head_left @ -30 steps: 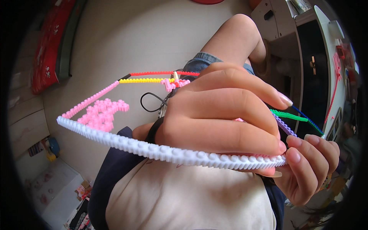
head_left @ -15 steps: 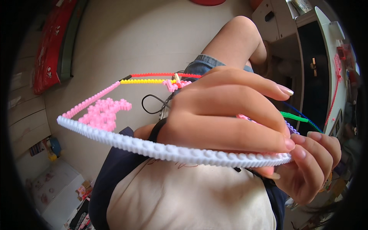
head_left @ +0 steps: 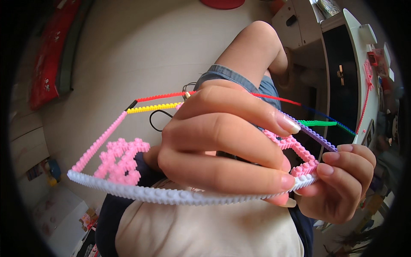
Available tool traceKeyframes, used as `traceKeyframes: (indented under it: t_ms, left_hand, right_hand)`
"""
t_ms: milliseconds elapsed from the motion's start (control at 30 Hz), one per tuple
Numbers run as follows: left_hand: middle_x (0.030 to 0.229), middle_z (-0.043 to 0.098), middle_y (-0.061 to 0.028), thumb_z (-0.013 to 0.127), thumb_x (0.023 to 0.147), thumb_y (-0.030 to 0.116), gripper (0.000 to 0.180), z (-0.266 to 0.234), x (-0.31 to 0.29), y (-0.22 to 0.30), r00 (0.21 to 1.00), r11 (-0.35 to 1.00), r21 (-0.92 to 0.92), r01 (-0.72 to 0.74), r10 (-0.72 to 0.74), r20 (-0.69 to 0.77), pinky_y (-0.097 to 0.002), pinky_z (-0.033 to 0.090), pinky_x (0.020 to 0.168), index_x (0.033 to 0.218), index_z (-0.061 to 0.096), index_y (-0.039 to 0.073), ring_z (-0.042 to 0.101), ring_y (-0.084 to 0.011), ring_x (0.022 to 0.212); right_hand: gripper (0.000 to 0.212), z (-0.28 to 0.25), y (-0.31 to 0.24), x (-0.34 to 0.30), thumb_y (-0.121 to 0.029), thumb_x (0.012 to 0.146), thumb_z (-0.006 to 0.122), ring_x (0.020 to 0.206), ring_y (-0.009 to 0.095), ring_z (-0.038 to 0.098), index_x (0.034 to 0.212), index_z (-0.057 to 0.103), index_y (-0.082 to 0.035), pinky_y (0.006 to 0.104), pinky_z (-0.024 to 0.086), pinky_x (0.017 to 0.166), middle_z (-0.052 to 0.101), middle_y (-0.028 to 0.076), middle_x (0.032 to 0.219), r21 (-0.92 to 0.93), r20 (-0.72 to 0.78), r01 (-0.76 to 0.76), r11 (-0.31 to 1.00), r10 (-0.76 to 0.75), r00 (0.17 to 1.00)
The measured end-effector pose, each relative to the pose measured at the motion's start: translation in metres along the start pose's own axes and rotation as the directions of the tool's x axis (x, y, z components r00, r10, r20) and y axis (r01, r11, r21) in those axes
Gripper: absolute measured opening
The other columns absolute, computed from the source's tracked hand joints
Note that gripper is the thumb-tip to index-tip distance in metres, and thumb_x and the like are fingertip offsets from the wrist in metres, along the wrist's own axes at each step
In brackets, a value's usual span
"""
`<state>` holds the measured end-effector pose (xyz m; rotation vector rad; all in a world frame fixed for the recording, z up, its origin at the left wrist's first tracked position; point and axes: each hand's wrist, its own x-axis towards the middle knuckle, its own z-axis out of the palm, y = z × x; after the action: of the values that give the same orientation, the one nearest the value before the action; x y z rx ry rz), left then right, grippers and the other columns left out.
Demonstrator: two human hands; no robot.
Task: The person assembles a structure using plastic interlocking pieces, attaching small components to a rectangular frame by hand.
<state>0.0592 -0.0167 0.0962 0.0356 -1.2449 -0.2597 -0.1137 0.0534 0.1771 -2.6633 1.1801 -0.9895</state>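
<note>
A thin angular frame of small studded building blocks spans in front of me. Its near side is a white strip (head_left: 171, 195), its left side a pink strip (head_left: 99, 141). Inside the left corner sits a flat pink block shape (head_left: 122, 162). My left hand (head_left: 227, 139) reaches across the middle, thumb and fingers pinching the white strip near its right end; it hides much of the frame's inside. Beside it, my right hand (head_left: 342, 182) closes on the right corner, where white, pink and purple (head_left: 317, 136) strips come together. More pink blocks (head_left: 295, 150) show between the hands.
Yellow (head_left: 154, 108) and red (head_left: 165, 97) strips run along the far side, with green (head_left: 319, 123) at right. My bent bare leg (head_left: 248, 51) is beyond. A dark-fronted white cabinet (head_left: 340, 64) stands at right, a red cloth-like item (head_left: 51, 60) at far left.
My left hand has slid leftward along the white strip, away from the right corner. The frame has tilted, its near side lower. My right hand still grips the corner.
</note>
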Motion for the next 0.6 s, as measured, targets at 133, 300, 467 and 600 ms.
traceKeyframes:
  t_ms: [133, 300, 467, 600]
  left_hand:
    - [0.075, 0.062, -0.0008, 0.079, 0.067, 0.011, 0.014, 0.004, 0.004, 0.025, 0.984, 0.982, 0.079, 0.173, -0.175, 0.025, -0.0281, 0.046, 0.056, 0.075, 0.068, 0.011, 0.059, -0.0181, 0.074]
    - [0.078, 0.063, -0.0012, 0.078, 0.069, 0.012, 0.013, -0.005, 0.006, 0.018, 0.969, 0.97, 0.049, 0.236, -0.239, 0.068, -0.0267, 0.047, 0.058, 0.078, 0.069, 0.011, 0.059, -0.0182, 0.076]
    - [0.076, 0.062, -0.0015, 0.079, 0.071, 0.019, 0.015, -0.005, 0.006, 0.02, 0.96, 0.961, 0.075, 0.265, -0.27, 0.072, -0.0317, 0.046, 0.057, 0.078, 0.069, 0.01, 0.058, -0.0193, 0.074]
    - [0.073, 0.061, -0.0016, 0.078, 0.071, 0.024, 0.017, 0.002, 0.002, 0.018, 0.955, 0.955, 0.018, 0.296, -0.296, 0.03, -0.0348, 0.041, 0.054, 0.077, 0.068, 0.011, 0.057, -0.0197, 0.072]
  right_hand:
    - [0.039, -0.006, 0.001, -0.001, -0.038, 0.079, 0.072, 0.074, 0.021, 0.057, 0.091, 0.061, -0.003, 0.0336, 0.045, 0.07, 0.061, 0.01, 0.079, -0.025, 0.039, 0.008, 1.0, -0.007, 0.999]
    - [0.038, -0.006, 0.002, -0.001, -0.037, 0.081, 0.071, 0.078, 0.021, 0.058, 0.092, 0.061, -0.003, 0.0333, 0.045, 0.073, 0.062, 0.011, 0.083, -0.016, 0.051, 0.046, 0.999, -0.045, 0.998]
    - [0.036, -0.001, 0.001, 0.0, -0.036, 0.082, 0.07, 0.082, 0.021, 0.058, 0.094, 0.062, -0.004, 0.0343, 0.045, 0.074, 0.063, 0.011, 0.086, 0.035, 0.016, 0.03, 0.999, -0.03, 0.999]
    - [0.034, -0.002, 0.002, 0.003, -0.034, 0.083, 0.07, 0.083, 0.022, 0.057, 0.096, 0.062, -0.004, 0.0346, 0.044, 0.073, 0.063, 0.012, 0.088, 0.079, 0.031, 0.003, 0.997, -0.005, 0.999]
